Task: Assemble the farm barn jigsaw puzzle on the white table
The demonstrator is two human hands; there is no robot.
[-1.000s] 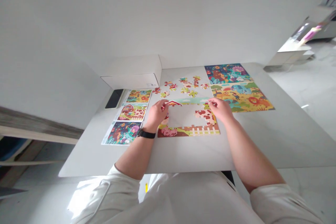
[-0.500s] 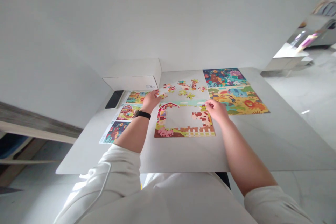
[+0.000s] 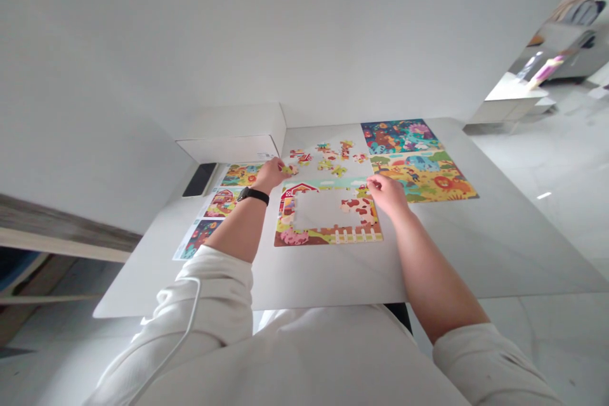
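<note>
One white table [image 3: 328, 279] bears a completed night-forest jigsaw [image 3: 402, 137], a completed savanna jigsaw [image 3: 428, 177] and, left of these, a farm jigsaw [image 3: 316, 239] with its border joined around a gap. At its upper right corner, the right hand [image 3: 387, 192] has bent fingers close together, contents unclear; the left hand [image 3: 271, 176], part-curled, meets a green-and-red jigsaw piece [image 3: 290, 170], whether gripped I cannot tell.

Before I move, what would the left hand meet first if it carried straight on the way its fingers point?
The left hand would first meet the small yellow-green puzzle piece right in front of it; they may already touch, as depth is unclear. Beyond seem to lie other loose pieces.
</note>
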